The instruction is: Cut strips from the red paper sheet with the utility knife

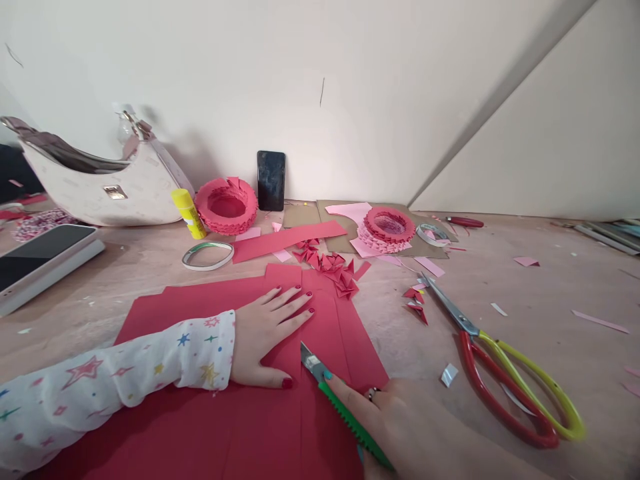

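Note:
My left hand (273, 327), in a white sleeve with coloured stars, lies flat on a stack of red paper (260, 427), its fingers spread. My right hand (395, 420) grips a green utility knife (350, 417), with the index finger stretched along its top. The knife's blade points up and left, its tip at a long line or edge in the red paper, just right of my left thumb. Beyond my left fingers lies a pile of small folded red paper pieces (333, 267). To the right, scissors (467, 327) with red and yellow handles lie partly open.
A red paper ring (227, 207), yellow glue stick (189, 213) and tape roll (207, 256) stand behind the paper. A phone (271, 180) leans on the wall. A red-and-pink ring (389, 229) rests on cardboard (300, 216). A white handbag (110, 190) and white device (45, 263) are left.

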Demonstrator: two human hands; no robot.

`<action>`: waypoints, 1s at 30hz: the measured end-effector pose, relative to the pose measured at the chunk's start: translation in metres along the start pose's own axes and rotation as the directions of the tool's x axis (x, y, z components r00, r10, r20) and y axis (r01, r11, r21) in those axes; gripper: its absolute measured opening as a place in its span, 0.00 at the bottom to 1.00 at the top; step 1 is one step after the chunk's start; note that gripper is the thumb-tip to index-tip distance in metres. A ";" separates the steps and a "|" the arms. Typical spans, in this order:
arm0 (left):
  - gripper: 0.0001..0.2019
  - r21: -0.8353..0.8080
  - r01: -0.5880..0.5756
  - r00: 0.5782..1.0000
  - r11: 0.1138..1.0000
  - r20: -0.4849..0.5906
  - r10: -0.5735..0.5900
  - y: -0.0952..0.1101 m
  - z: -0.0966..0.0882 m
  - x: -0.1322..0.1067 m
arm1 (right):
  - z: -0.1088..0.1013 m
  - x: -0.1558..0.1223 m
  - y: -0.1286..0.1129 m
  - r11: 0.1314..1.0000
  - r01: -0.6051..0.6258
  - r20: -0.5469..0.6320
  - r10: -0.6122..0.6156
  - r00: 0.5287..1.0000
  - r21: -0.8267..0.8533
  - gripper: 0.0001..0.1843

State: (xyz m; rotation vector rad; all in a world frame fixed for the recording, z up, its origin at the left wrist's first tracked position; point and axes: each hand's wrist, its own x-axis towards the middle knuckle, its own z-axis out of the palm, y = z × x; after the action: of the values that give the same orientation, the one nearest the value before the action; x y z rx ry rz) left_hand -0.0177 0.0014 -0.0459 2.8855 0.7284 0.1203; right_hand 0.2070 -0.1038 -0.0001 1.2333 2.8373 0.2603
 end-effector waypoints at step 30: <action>0.40 -0.006 0.054 0.999 0.999 0.002 -0.054 -0.002 0.000 0.000 | 0.003 0.009 0.006 0.979 -0.147 0.174 0.121 0.977 0.141 0.31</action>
State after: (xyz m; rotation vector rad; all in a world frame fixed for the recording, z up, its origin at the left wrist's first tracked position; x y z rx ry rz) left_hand -0.0184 0.0031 -0.0464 2.8566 0.8033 0.1124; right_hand 0.2057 -0.0933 -0.0023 1.4061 2.6797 -0.0567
